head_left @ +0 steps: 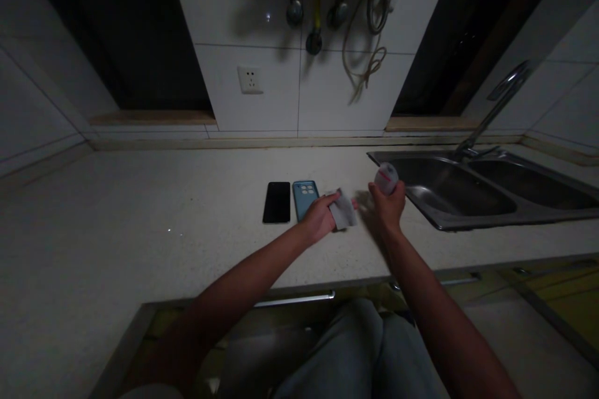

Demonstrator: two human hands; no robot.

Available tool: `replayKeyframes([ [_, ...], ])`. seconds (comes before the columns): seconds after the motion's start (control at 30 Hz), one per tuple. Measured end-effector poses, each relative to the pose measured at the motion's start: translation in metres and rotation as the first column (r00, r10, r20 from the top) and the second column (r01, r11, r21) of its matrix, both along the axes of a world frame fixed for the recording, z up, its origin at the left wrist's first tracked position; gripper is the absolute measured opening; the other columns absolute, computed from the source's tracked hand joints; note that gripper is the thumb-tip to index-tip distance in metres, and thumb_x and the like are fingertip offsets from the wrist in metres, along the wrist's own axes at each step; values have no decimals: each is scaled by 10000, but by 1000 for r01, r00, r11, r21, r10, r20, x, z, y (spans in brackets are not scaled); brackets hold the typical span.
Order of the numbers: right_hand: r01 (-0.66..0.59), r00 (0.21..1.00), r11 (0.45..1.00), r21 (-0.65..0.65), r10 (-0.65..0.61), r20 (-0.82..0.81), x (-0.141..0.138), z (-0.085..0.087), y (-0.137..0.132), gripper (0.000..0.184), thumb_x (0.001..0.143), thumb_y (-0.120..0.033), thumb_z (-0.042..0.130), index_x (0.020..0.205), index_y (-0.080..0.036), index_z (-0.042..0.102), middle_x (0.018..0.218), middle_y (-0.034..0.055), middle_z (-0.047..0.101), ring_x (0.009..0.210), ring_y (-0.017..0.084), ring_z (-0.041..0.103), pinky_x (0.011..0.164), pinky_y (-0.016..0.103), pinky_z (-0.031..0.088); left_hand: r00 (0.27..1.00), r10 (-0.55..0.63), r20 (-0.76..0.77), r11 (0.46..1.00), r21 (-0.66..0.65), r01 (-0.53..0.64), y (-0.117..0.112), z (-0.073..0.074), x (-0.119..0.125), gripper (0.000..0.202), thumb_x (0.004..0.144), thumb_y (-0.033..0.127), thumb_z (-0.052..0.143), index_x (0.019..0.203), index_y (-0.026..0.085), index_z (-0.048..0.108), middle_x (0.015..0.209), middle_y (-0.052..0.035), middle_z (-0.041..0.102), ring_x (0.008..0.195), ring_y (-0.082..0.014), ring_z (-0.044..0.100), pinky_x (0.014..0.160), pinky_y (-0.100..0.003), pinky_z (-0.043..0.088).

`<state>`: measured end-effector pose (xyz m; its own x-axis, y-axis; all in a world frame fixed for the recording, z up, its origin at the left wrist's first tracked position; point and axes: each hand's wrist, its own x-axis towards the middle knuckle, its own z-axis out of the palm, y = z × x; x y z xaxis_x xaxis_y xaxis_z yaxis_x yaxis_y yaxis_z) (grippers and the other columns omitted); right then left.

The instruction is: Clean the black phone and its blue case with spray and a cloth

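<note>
My left hand (319, 219) is closed on a folded grey cloth (344, 211), pinching it with the thumb on top. It is over the lower right part of a blue phone case (305, 197) with camera cutouts, hiding some of it. Left of the case, a black phone (277, 202) lies flat, screen up. My right hand (390, 199) is wrapped round a small translucent bottle (386, 178) with a red stripe. The bottle is near the sink's left corner, and its exact shape is hard to make out in the dim light.
A pale countertop (140, 218) runs along a tiled wall with a socket (250, 80). On the right is a steel double sink (449, 219) with a tall faucet (491, 109). Pipes and a looped cord (374, 65) hang above. Drawer handles (294, 300) line the front edge.
</note>
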<state>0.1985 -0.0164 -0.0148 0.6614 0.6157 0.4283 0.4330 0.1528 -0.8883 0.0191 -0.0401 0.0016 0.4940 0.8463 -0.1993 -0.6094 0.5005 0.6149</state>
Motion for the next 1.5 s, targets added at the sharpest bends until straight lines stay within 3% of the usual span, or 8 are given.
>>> replayKeyframes([
  [0.67, -33, 999, 995, 93, 36, -34, 14, -9, 9, 629, 647, -546, 776, 1119, -184, 574, 1004, 75, 643, 892, 248, 608, 885, 472, 495, 991, 122, -48, 992, 31, -121, 13, -11, -4, 116, 823, 156, 652, 937, 137, 663, 920, -114, 717, 932, -221, 686, 892, -406, 544],
  [0.77, 36, 999, 973, 229, -37, -3, 14, -3, 6, 726, 682, -543, 763, 1239, -175, 480, 1200, 142, 572, 1110, 292, 578, 1008, 521, 446, 991, 128, -30, 991, 32, -127, 13, -11, -3, 92, 803, 146, 661, 894, 141, 657, 919, -117, 717, 957, -226, 682, 912, -405, 534],
  [0.93, 97, 962, 828, 552, -221, 163, -4, 6, -17, 414, 887, -506, 524, 1184, -222, 480, 1169, 135, 515, 1135, 305, 557, 997, 563, 448, 983, 182, -24, 983, 25, -181, 15, -7, -4, 56, 796, 147, 641, 851, 148, 652, 890, -109, 720, 969, -240, 684, 912, -423, 534],
  [1.0, -52, 957, 835, 548, -115, 266, -18, 5, -25, 357, 863, -511, 557, 1078, -228, 524, 1060, 113, 540, 1098, 312, 567, 951, 549, 475, 980, 195, -30, 981, 16, -194, 15, -5, -4, 61, 792, 146, 631, 846, 145, 660, 849, -94, 715, 947, -230, 686, 898, -402, 537],
  [1.1, -433, 879, 877, 207, 359, 314, -40, 0, -29, 373, 838, -522, 611, 1064, -228, 568, 1091, 120, 592, 962, 264, 611, 868, 475, 515, 977, 210, -38, 977, 50, -208, 14, -3, -3, 70, 755, 157, 663, 823, 144, 667, 819, -73, 706, 911, -207, 679, 874, -347, 527],
  [1.2, -697, 714, 716, -17, 697, 73, -52, -3, -24, 444, 837, -563, 624, 1134, -233, 611, 1114, 91, 654, 926, 226, 616, 829, 399, 519, 972, 218, -84, 970, 130, -206, 12, -2, -5, 106, 704, 187, 727, 780, 156, 659, 778, -42, 687, 858, -189, 663, 809, -307, 518],
  [1.37, -799, 598, 598, -60, 781, -179, -50, -2, -22, 419, 708, -586, 754, 840, -191, 711, 760, 10, 664, 701, 182, 569, 652, 311, 465, 922, 234, -310, 943, 303, -137, 12, -1, -10, 129, 719, 285, 733, 751, 176, 671, 687, 1, 625, 690, -152, 590, 674, -266, 467],
  [1.5, -822, 552, 566, -60, 766, -331, -50, 0, -25, 407, 636, -529, 830, 806, -181, 703, 693, -11, 649, 611, 149, 533, 582, 281, 419, 742, 446, -500, 800, 595, -80, 18, 6, -19, 124, 788, 256, 643, 695, 184, 682, 690, -10, 641, 723, -167, 584, 715, -270, 438],
])
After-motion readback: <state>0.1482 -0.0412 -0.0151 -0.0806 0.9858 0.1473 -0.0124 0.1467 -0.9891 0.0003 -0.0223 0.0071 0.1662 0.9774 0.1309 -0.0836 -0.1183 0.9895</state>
